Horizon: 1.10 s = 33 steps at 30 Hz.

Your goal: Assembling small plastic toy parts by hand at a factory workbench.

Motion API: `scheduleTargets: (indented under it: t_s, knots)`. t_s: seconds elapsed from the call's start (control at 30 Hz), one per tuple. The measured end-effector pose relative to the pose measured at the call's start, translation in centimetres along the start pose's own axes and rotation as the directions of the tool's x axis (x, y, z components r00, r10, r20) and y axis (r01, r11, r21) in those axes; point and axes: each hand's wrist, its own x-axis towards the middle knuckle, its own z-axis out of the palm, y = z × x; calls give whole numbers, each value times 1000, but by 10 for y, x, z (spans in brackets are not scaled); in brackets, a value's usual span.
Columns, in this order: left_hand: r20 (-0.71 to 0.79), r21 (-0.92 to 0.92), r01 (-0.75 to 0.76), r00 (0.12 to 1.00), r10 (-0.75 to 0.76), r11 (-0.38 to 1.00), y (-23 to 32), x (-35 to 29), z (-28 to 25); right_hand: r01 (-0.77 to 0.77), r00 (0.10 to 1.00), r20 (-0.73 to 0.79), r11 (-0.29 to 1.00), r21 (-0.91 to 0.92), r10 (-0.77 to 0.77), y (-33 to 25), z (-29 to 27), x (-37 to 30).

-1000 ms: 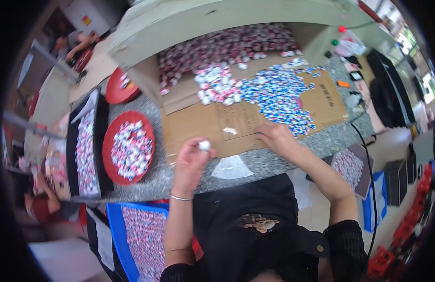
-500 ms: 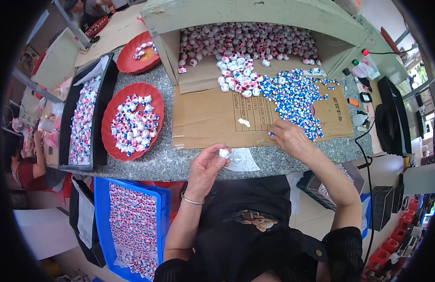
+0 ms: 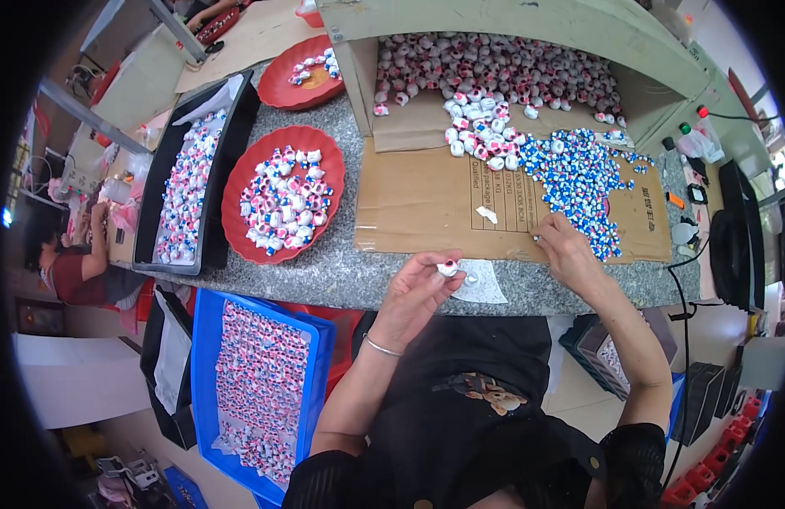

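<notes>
My left hand (image 3: pixel 414 297) is closed, pinching a small white figurine head (image 3: pixel 448 268) with a dark pink patch, just in front of the table edge. My right hand (image 3: pixel 572 261) has its fingertips pinched together at the front edge of a flat cardboard sheet (image 3: pixel 418 204). A tiny pale bit shows at those fingertips, too small to make out clearly. Beyond them a heap of small blue-and-white pieces (image 3: pixel 571 178) spreads over the cardboard. White-and-pink figurine heads (image 3: pixel 486 127) lie loose behind it. Between my hands, a clear plastic sheet (image 3: pixel 482 284) rests on the table edge.
A red scalloped bowl (image 3: pixel 231 199) of assembled figurines stands left, with another red bowl (image 3: pixel 278 81) behind. Figurines also fill a black tray (image 3: pixel 138 246) and a blue crate (image 3: pixel 204 373) below. A wooden shelf box (image 3: pixel 511 21) rises at the back. A co-worker (image 3: pixel 78 263) sits far left.
The view has swung, so the scene sits farther right. The head in my left hand has turned, and its pink patch now shows. My right hand stays by the cardboard's front edge.
</notes>
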Motion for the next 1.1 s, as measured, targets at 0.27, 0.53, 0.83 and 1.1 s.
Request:
scheduleTargets:
  t_s: [0.27,0.53,0.83,1.1]
  knots:
    - [4,141,-30,1000,30,990,-5,-9,-5,-6,990,142,996,-94,20,-6,-5,2]
    - [-33,261,-133,989,147,956,-3,-23,-11,70,995,59,987,144,-79,-50,5,-4]
    - [-16,447,-170,980,198,878,12,-36,-11,319,902,315,947,-32,-294,-84,21,16]
    - [-68,512,-100,985,156,853,7,-28,-8,272,940,197,960,61,-279,-82,24,11]
